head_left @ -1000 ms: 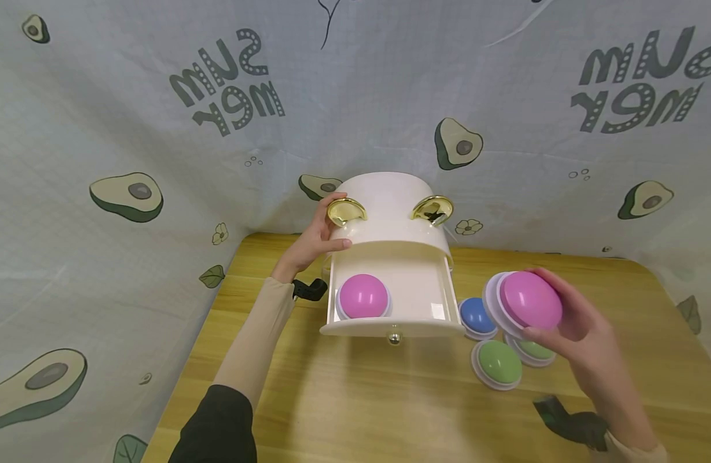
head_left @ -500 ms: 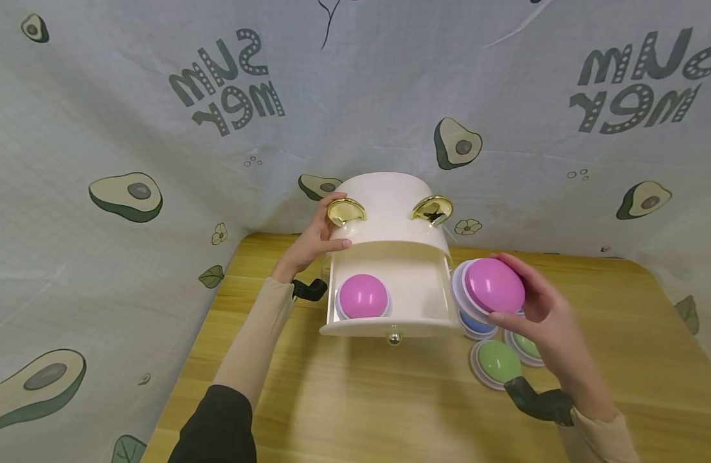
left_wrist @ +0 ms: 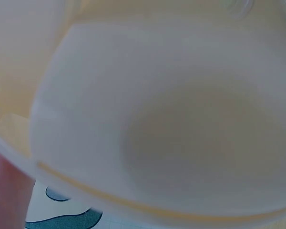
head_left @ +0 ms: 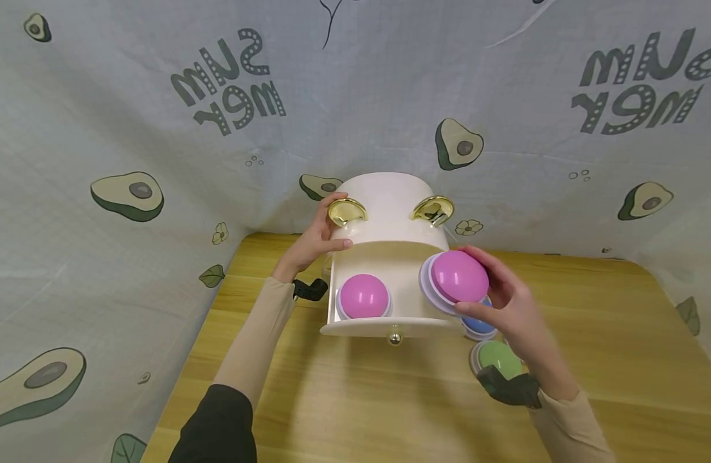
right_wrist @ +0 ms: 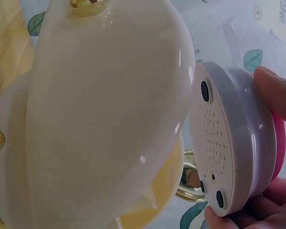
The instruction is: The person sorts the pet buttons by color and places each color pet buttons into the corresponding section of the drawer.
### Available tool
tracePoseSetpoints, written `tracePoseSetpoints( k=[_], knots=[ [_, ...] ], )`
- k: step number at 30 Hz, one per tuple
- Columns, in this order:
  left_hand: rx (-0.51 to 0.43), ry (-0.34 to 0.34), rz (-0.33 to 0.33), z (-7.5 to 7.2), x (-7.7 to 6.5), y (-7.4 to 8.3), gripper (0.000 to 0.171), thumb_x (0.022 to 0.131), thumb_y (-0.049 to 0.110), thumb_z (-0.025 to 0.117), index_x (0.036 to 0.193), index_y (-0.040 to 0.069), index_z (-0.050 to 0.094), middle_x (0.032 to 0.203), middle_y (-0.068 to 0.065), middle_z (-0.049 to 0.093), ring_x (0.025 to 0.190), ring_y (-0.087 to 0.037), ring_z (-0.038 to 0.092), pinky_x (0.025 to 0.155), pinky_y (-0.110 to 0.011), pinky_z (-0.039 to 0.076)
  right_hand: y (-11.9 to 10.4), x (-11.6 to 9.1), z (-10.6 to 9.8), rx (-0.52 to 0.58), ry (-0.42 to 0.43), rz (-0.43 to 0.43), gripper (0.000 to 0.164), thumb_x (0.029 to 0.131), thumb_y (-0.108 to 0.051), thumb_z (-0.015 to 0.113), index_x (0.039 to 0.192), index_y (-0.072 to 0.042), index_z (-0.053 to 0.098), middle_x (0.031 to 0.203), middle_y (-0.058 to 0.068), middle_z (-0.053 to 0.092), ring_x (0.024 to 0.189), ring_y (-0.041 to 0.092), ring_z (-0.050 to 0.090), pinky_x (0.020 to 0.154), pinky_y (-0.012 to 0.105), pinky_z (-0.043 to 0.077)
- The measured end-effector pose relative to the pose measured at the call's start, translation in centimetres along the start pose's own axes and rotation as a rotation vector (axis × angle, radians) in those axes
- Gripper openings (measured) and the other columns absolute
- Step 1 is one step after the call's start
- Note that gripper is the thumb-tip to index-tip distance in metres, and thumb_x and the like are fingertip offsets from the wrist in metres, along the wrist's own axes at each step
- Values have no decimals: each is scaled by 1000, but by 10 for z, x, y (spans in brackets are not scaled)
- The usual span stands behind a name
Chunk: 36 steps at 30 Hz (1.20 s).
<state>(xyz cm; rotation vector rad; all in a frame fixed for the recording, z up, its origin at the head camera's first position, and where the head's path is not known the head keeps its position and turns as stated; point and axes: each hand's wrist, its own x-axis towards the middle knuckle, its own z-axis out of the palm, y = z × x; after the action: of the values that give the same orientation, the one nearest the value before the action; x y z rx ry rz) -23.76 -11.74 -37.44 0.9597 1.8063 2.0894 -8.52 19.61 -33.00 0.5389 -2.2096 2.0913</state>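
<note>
A white storage box [head_left: 388,199] with gold ears has its drawer [head_left: 360,328] pulled out. In the drawer's left part lies a pink push button [head_left: 364,296] on a white base. My left hand [head_left: 314,243] grips the box's left side, thumb in front and fingers by the gold ear. My right hand [head_left: 517,312] holds a second pink push button [head_left: 461,275] tilted over the drawer's right edge. The right wrist view shows this button's base [right_wrist: 215,136], with small holes and dark pads. White plastic [left_wrist: 86,90] fills most of the left wrist view.
Beside the drawer's right side, a blue push button [head_left: 478,326] and a green push button [head_left: 500,357] lie on the wooden table [head_left: 367,399], both partly covered by my right hand and its camera strap. A printed cloth [head_left: 355,103] hangs behind the box.
My right hand has carried the pink push button leftward, from above the other buttons to the drawer's right edge. My left hand and the box have stayed put.
</note>
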Motion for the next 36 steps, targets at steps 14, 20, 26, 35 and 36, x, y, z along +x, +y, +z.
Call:
tracePoseSetpoints(
  k=[14, 20, 26, 35, 36],
  knots=[
    [15, 4, -9, 0, 0, 1, 84, 80, -13, 58, 145, 13, 12, 139, -12, 28, 124, -18, 35, 96, -29, 40, 9, 15, 17, -78, -7, 12, 73, 76, 13, 72, 141, 1, 41, 140, 11, 41, 123, 17, 42, 99, 16, 35],
    [17, 4, -12, 0, 0, 1, 86, 79, -9, 61, 145, 12, 10, 140, -13, 28, 124, -18, 35, 96, -29, 40, 15, 18, 21, -132, -19, 30, 73, 77, 9, 73, 141, 1, 40, 141, 16, 40, 123, 14, 42, 99, 16, 34],
    [18, 5, -7, 0, 0, 1, 86, 79, -9, 61, 145, 11, 10, 140, -12, 27, 126, -18, 33, 98, -29, 38, 20, 20, 23, -151, -30, 43, 72, 77, 5, 75, 141, -1, 42, 141, 15, 41, 124, 15, 42, 100, 16, 33],
    [23, 10, -7, -1, 0, 0, 85, 79, -14, 58, 145, 12, 11, 140, -13, 27, 127, -18, 32, 99, -30, 37, 27, 23, 25, -188, -55, 67, 72, 78, -1, 76, 141, -3, 42, 141, 12, 41, 127, 21, 39, 100, 15, 31],
    [25, 9, -5, -1, 0, -1, 85, 79, -14, 58, 145, 12, 11, 140, -13, 27, 127, -18, 32, 99, -30, 37, 27, 24, 25, -193, -58, 71, 72, 78, -2, 76, 141, -3, 42, 141, 12, 41, 127, 22, 39, 101, 15, 31]
  ],
)
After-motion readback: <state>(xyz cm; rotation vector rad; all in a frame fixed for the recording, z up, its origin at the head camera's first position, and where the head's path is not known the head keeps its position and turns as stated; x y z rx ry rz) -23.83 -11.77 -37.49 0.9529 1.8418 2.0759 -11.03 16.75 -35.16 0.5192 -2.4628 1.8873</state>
